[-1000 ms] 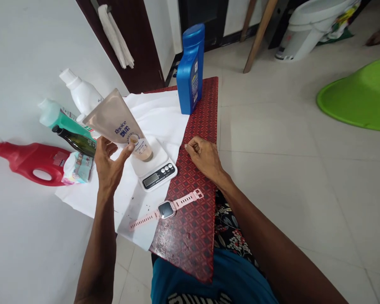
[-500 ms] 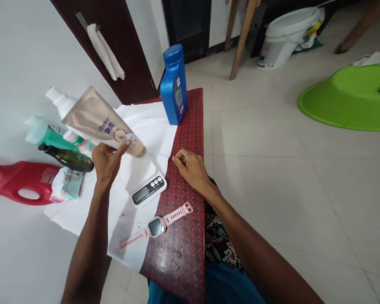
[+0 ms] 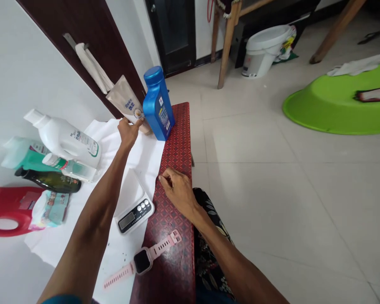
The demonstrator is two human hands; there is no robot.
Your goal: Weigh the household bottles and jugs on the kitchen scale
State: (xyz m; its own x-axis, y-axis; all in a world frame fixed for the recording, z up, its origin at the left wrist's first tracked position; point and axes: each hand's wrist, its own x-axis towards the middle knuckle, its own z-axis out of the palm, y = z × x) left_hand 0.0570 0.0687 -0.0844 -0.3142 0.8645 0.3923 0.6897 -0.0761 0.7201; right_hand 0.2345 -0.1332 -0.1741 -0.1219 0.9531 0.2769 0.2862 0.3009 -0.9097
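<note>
My left hand [image 3: 128, 130] reaches far across the white sheet [image 3: 110, 236] and grips a beige Rejoice tube [image 3: 125, 102], cap down, right beside the upright blue bottle [image 3: 157, 105]. My right hand [image 3: 177, 190] rests on the red patterned board [image 3: 174, 169] with its fingers curled and nothing visible in them. A small white kitchen scale [image 3: 131, 207] lies between my arms with nothing on its pan. A pink smartwatch [image 3: 142, 261] lies near me across the board's edge.
At the left lie a white bottle [image 3: 66, 137], a teal bottle [image 3: 22, 154], a small clear bottle [image 3: 71, 168], a dark glass bottle [image 3: 49, 180], a wipes pack [image 3: 49, 209] and a red jug [image 3: 6, 211]. A green basin [image 3: 338, 107], a white bucket [image 3: 262, 50] and wooden legs stand on the floor.
My left hand lifted the beige tube off the scale and carried it away from me to beside the blue bottle. My right hand stayed on the board. The camera tilted up.
</note>
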